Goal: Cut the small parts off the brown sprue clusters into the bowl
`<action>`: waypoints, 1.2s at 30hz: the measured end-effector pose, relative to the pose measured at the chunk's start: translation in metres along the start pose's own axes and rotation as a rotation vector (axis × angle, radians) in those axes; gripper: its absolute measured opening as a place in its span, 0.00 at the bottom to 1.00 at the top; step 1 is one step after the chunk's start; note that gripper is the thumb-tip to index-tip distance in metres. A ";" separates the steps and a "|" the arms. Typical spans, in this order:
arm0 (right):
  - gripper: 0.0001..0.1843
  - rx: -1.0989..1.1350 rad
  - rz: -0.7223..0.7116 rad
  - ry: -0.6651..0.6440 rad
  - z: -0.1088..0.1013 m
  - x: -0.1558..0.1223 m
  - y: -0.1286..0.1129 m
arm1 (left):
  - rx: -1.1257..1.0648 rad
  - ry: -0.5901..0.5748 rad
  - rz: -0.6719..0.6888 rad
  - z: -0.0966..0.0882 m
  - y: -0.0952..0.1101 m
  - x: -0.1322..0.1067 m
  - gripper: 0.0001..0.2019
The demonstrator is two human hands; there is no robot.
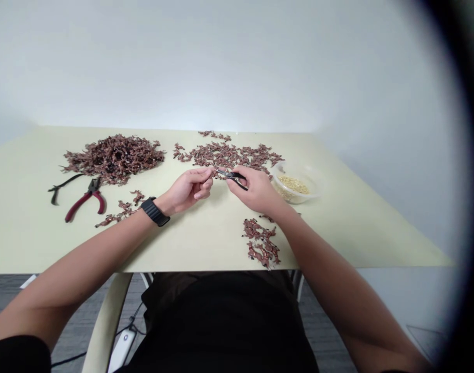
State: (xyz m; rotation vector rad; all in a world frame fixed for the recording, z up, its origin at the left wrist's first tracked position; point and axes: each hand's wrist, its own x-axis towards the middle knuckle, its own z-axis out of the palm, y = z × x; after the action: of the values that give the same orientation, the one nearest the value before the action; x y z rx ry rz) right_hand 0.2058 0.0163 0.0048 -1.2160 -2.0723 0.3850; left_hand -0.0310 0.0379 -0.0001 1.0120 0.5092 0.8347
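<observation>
My right hand (256, 187) is wrapped round black-handled pliers (233, 176), whose jaws point left. The tips meet the pinched fingers of my left hand (193, 187), at a small piece too hidden to make out. Just behind the pliers spreads a flat layer of small brown animal-shaped figures (225, 155). Beside my right hand stands a clear round tub (314, 194) with tiny gold-coloured metal bits (293, 184) in it. More brown figures (261, 243) lie near the front edge, by my right forearm.
A tall heap of brown figures (116, 155) sits at the back left. Before it lie red-handled pliers (89, 199), a black tool (63, 186) and a few loose figures (122, 211). Below the table are a chair arm (106, 321) and a white power strip (123, 349).
</observation>
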 end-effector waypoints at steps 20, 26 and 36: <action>0.17 0.135 0.095 -0.044 -0.004 -0.001 -0.010 | 0.420 0.080 0.236 0.006 -0.006 -0.003 0.21; 0.21 0.810 0.413 -0.441 -0.010 -0.001 -0.018 | 1.197 0.155 0.764 -0.015 -0.002 -0.006 0.19; 0.15 0.069 0.042 0.096 -0.005 -0.001 -0.007 | 0.276 0.101 0.123 -0.003 0.004 0.001 0.17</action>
State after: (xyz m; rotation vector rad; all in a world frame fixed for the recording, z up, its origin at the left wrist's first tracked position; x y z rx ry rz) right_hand 0.2049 0.0115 0.0122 -1.2151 -1.9390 0.4062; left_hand -0.0342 0.0411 0.0017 1.2685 0.6662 0.9459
